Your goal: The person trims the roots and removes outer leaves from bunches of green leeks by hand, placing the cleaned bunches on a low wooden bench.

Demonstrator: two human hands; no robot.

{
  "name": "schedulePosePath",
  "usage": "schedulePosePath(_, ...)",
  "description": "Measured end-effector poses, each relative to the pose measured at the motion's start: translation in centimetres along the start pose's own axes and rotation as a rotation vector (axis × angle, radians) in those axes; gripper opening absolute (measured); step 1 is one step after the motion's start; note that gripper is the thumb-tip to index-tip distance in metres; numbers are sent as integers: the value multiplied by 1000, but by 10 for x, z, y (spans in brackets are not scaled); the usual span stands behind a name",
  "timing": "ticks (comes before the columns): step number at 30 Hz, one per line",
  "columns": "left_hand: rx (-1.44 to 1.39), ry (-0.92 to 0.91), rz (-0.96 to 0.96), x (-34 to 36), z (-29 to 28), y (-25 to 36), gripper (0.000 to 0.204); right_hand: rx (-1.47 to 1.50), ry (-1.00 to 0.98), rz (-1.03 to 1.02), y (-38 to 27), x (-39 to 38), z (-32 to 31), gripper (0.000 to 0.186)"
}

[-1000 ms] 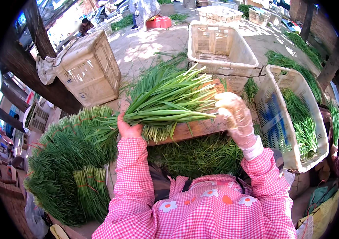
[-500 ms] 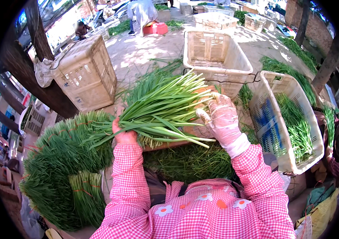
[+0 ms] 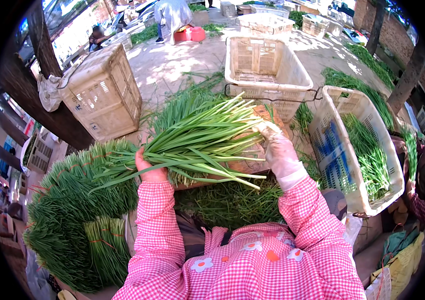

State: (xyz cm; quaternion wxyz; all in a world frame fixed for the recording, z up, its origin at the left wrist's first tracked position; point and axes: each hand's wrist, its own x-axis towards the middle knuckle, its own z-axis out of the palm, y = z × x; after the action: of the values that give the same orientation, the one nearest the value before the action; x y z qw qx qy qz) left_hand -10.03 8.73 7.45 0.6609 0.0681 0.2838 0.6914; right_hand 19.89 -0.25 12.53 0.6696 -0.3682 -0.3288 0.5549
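A loose bunch of garlic chives [image 3: 207,137], long green leaves with pale stem ends, lies across my two hands. My left hand [image 3: 150,167] is bare and wrapped round the leafy part, its thumb on the near side. On my right hand [image 3: 276,147] is a thin whitish glove; its fingers close on the pale stem ends at the bunch's right side. Beneath the bunch shows a reddish-brown board [image 3: 260,114]. Several stems stick out low, apart from the rest. To the left stands a large mass of tied chive bundles [image 3: 72,190], bound with red bands.
An empty whitish crate [image 3: 267,90] stands beyond the board. At right, another crate [image 3: 327,155] holds chives. A crate on its side [image 3: 100,95] leans near a tree trunk [image 3: 47,117] at left. Loose greens [image 3: 232,200] lie before my lap. A person [image 3: 172,17] bends over far off.
My right hand has come left and in against the stem ends, its fingers closing on them. My left hand keeps its hold on the bunch. The whole view has shifted slightly.
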Motion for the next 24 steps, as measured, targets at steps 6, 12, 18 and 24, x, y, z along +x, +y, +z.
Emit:
schedulePosePath(6, 33, 37, 82, 7, -8, 4, 42, 337, 250, -228, -50, 6, -119, 24)
schedulePosePath(12, -17, -9, 26, 3, -5, -1, 43, -1383, 92, -338, -40, -25, -93, 43)
schedulePosePath(18, 13, 16, 26, -12, 16, -11, 44, -1279, 15, -421, 8, -18, -23, 46)
schedulePosePath(24, -63, -69, -56, 0, 6, -7, 34, -576, 72, -198, 48, -5, -94, 20)
